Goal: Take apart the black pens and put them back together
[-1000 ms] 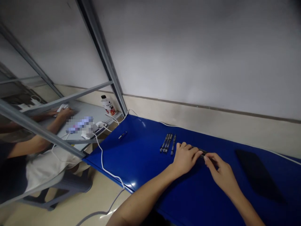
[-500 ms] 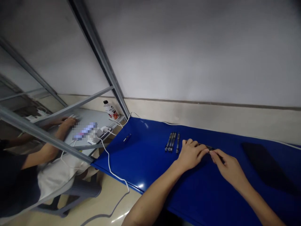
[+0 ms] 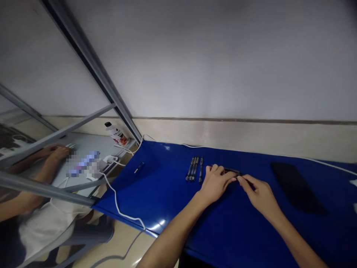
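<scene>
My left hand (image 3: 216, 182) is closed on a dark pen (image 3: 232, 171) above the blue table; much of the pen is hidden under its fingers. At the pen's right end, my right hand (image 3: 258, 191) pinches with thumb and forefinger, close to the left thumb. Just left of my hands lies a row of several dark pens (image 3: 194, 168), side by side, with one pen (image 3: 200, 169) slightly apart from the others. A black flat pouch-like thing (image 3: 297, 188) lies to the right of my right hand.
The blue table (image 3: 164, 186) runs along a wall. A small dark stick-like object (image 3: 139, 167) lies at its left. A white cable (image 3: 119, 212) hangs over the left edge. Beyond a metal frame (image 3: 97, 72), a co-worker's hands (image 3: 58, 152) rest near a bottle (image 3: 116, 134).
The view has swung slightly right, so everything sits further left. My hands stay together on the pen, with little change in their grip.
</scene>
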A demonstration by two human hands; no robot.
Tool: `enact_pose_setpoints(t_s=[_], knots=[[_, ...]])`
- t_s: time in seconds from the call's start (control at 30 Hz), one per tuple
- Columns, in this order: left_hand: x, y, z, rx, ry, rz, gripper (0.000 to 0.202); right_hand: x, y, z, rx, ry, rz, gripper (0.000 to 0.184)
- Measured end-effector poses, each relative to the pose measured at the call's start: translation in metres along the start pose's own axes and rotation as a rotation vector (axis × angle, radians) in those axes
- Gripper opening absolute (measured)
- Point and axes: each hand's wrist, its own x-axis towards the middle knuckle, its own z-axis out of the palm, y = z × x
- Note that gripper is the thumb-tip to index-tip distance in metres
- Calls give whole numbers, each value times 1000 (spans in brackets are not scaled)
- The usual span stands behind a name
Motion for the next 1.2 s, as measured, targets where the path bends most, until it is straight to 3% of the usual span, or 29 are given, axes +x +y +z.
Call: enact_pose_setpoints(t_s=[0.17, 0.37, 0.57, 0.67, 0.77, 0.87, 0.93, 1.07, 1.2], knots=[[1, 1, 0, 39, 21, 18, 39, -5, 5, 2, 79, -7, 116, 44], [1, 0, -3, 50, -43, 93, 35, -8, -12, 0, 114, 56, 242, 51], [4, 6, -17, -42, -15, 232, 31, -11, -12, -5, 172, 116, 179, 42], [5, 9, -20, -362, 20, 138, 31, -8, -9, -4, 173, 149, 63, 35], [5, 9, -21, -796, 48, -86, 29, -5, -11, 0, 222, 136, -46, 29], [6, 6, -18, -1102, 81, -298, 30, -4, -12, 2, 298, 15, 53, 31], [8, 4, -16, -1297, 89, -363, 33, -4, -9, 0, 384, -8, 123, 29], [9, 5, -14, -1573, 34, -433, 36, -3, -2, -8, 515, 108, 225, 28], [8, 10, -10, -1578, -4, -503, 36, 2, -3, -13, 611, 249, 326, 29]])
